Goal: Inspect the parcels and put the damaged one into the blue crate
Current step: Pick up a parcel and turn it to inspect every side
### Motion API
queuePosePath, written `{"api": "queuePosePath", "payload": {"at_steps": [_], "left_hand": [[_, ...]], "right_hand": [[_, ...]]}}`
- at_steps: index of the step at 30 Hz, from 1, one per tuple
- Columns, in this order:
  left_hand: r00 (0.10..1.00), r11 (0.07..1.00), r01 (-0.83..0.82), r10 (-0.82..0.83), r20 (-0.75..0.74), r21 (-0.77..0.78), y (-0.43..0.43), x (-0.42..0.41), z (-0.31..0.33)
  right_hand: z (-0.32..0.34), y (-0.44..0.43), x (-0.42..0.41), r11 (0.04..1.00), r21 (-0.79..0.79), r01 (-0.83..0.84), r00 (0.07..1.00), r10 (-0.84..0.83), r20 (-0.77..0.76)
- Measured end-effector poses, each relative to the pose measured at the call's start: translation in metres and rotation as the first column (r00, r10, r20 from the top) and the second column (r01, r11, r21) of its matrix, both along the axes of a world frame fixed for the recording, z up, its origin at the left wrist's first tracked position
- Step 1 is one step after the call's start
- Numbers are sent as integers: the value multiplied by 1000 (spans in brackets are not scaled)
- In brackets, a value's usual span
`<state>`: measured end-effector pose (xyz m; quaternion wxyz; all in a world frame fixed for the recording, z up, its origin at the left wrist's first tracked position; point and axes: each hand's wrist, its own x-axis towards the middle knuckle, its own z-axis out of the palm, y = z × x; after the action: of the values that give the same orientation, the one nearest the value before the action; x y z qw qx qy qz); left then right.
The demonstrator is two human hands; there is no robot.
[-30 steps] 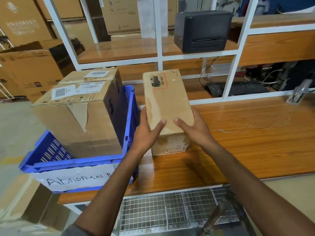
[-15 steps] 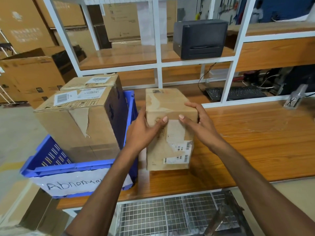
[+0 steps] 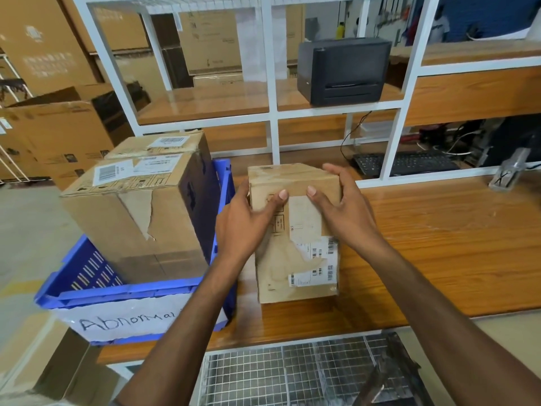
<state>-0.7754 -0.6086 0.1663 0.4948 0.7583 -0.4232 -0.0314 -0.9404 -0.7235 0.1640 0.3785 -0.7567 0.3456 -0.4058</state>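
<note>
The left grip [image 3: 243, 224] and right grip [image 3: 345, 212] both clamp the upper part of the small parcel [image 3: 295, 259]. Each thumb lies on the near face. The left fingers wrap the left side; the right fingers curl over the top right corner. Between the two thumbs the near face carries a pale patch. Below the grips it carries torn barcode labels [image 3: 319, 259].

The small parcel stands upright. Its lower end is at the tabletop [image 3: 439, 244]; contact cannot be confirmed.

Just left of the left grip stands the blue crate [image 3: 126, 291], apart from the small parcel. It bears a paper sign [image 3: 126, 320] reading "Abnormal". Inside it sits a large parcel [image 3: 140, 224] with a torn front skin. A second parcel [image 3: 158, 145] shows behind that one.

Beyond the grips rises a white shelf frame [image 3: 273, 112]. Beyond and right of the right grip are a black printer [image 3: 342, 68] on the shelf and a keyboard [image 3: 407, 164] below it.
</note>
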Motion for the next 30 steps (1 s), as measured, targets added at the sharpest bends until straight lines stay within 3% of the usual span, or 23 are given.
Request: {"api": "queuePosePath", "payload": {"at_steps": [4,10,13,21,25,27,30], "left_hand": [[991,996,-9,-3,-134,-88,-1,13,30],[902,943,313,-332,-274,-112,8,21,35],[877,916,374,-401,-265,-147,7,17,22],[931,958,217,-261,-256,-189,-17,27,7],[995,989,30,-43,-91,-143,-33,20,14],[976,991,65,-88,-200,-118,-36,25,19],[847,942,332,-321,-423,-49,-23,36,22]], "right_hand": [[27,-9,-4,997,53,-50,994,45,97],[24,-15,-4,976,112,-188,971,167,170],[10,-16,-4,965,142,-222,966,198,167],[16,-27,19,988,102,-111,990,102,97],[20,-34,41,996,92,10,998,-15,59],[26,-38,45,996,84,30,999,-32,19],[31,-40,30,982,170,-86,996,90,-19]]}}
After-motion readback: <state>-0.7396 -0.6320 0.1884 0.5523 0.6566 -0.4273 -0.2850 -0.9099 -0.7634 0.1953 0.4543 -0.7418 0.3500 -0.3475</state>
